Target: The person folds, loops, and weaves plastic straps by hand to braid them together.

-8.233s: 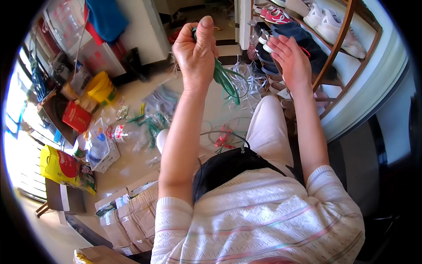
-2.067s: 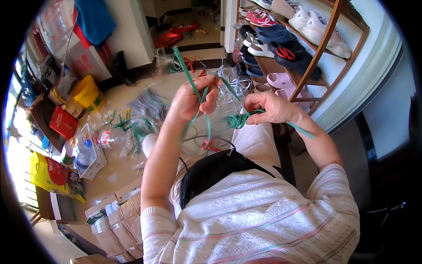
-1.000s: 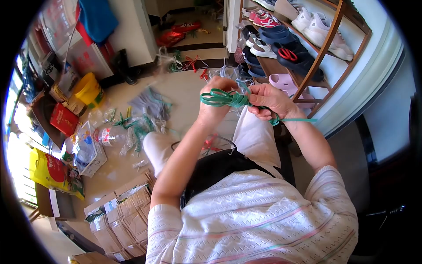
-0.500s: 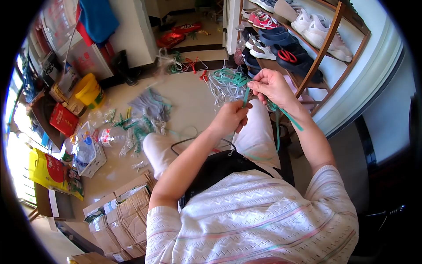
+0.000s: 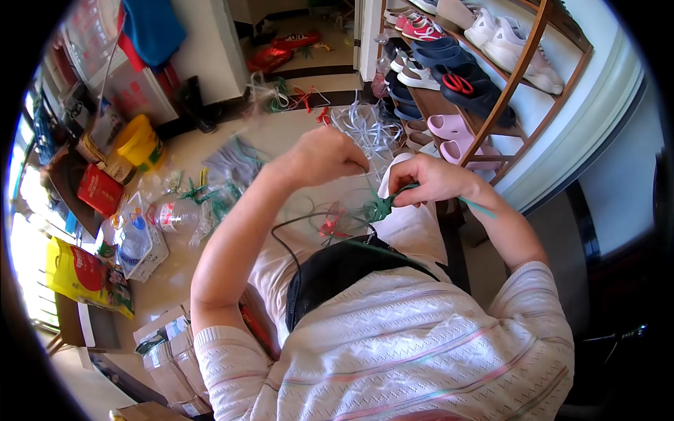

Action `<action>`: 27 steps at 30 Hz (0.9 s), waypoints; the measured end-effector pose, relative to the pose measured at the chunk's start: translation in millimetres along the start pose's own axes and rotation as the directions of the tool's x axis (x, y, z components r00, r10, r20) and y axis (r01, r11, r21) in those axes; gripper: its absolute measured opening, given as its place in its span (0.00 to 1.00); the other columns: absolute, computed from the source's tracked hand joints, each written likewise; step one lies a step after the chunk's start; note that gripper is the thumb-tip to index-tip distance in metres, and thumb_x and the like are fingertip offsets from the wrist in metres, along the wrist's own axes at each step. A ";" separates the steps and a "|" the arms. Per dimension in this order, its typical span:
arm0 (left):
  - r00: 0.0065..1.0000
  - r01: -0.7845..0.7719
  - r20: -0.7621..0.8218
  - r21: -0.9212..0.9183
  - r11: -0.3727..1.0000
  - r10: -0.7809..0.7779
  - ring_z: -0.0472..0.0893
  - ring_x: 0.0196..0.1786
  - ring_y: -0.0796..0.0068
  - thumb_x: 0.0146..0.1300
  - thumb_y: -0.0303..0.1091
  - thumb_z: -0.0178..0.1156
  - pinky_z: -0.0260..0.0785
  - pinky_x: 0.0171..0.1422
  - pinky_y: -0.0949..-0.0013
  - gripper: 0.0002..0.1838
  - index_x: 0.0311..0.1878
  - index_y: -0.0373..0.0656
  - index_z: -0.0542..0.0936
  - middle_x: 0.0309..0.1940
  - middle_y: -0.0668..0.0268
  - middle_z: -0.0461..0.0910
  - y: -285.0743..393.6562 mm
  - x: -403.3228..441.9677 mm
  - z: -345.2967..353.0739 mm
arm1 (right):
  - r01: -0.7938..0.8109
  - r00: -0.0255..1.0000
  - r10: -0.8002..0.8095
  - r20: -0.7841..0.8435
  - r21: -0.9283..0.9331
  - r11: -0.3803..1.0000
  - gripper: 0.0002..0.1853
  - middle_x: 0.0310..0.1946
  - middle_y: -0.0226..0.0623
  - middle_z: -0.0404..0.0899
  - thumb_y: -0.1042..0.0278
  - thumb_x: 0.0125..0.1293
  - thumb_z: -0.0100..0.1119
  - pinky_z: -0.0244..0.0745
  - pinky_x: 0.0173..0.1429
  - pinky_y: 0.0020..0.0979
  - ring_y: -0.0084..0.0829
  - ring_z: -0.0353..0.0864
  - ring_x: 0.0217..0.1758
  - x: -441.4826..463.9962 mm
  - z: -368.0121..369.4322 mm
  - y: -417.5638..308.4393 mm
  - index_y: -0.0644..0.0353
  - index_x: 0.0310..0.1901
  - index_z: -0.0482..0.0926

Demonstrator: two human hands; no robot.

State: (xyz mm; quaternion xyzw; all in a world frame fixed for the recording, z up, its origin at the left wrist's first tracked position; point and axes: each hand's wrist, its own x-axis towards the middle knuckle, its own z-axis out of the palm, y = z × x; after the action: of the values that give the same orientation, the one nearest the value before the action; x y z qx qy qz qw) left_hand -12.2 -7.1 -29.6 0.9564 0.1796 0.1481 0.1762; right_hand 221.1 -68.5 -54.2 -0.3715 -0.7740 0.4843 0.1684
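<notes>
Above my lap, my right hand (image 5: 435,179) pinches a knotted bundle of green plastic strapping (image 5: 379,208) between thumb and fingers. A loose green end trails past the right wrist. My left hand (image 5: 326,156) is raised to the left of it, its fingers closed on a thin green strand that runs down toward the bundle. Its fingertips are partly turned away. Below the hands, red ribbon (image 5: 332,223) shows near my knees, beside a black bag (image 5: 330,274) with a dark cord on my lap. White strapping (image 5: 368,130) lies tangled on the floor beyond.
A wooden shoe rack (image 5: 516,70) stands at the right, with pink slippers (image 5: 453,137) low on it. At the left are a yellow bucket (image 5: 142,144), a white basket (image 5: 149,258) with bottles, and a yellow bag (image 5: 86,275). A cardboard box (image 5: 172,358) sits near my left elbow.
My left hand has moved up and left, and my right hand has come down, so they are further apart. The green bundle now hangs lower, over my lap, and the pink slippers have come into sight.
</notes>
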 end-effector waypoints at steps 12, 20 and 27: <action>0.979 0.009 -0.122 -0.773 0.635 -0.163 0.77 0.39 0.76 0.63 0.32 0.52 0.67 0.48 0.71 0.10 0.44 0.40 0.78 0.32 0.65 0.79 -0.5 27.6 81.4 | 0.446 0.873 -0.161 -0.460 0.622 0.643 0.09 0.32 0.41 0.77 0.75 0.60 0.56 0.74 0.29 0.24 0.24 0.76 0.26 11.8 -16.5 -20.2 0.66 0.43 0.72; 0.895 0.324 -0.149 -0.434 0.840 -0.422 0.79 0.31 0.70 0.60 0.36 0.54 0.71 0.41 0.67 0.13 0.43 0.38 0.75 0.21 0.63 0.76 36.5 26.5 69.9 | 0.128 0.641 -0.179 -0.746 -0.126 0.984 0.10 0.24 0.32 0.76 0.72 0.58 0.61 0.71 0.27 0.24 0.25 0.76 0.23 22.7 -24.9 14.0 0.63 0.40 0.73; 0.943 0.289 -0.238 0.232 0.929 -0.234 0.79 0.34 0.54 0.55 0.38 0.59 0.72 0.39 0.58 0.07 0.33 0.48 0.80 0.29 0.58 0.79 33.2 23.1 25.6 | 0.029 0.894 -0.329 -0.305 -0.691 0.722 0.07 0.27 0.39 0.78 0.70 0.53 0.60 0.71 0.33 0.37 0.38 0.78 0.29 10.4 -10.0 33.4 0.58 0.32 0.73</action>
State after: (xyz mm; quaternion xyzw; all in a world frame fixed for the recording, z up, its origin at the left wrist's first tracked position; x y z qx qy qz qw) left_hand 26.8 -34.2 -34.4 0.9181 0.3415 0.1960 0.0463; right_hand 234.1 -46.1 -79.7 -0.4206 -0.8757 0.0657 0.2278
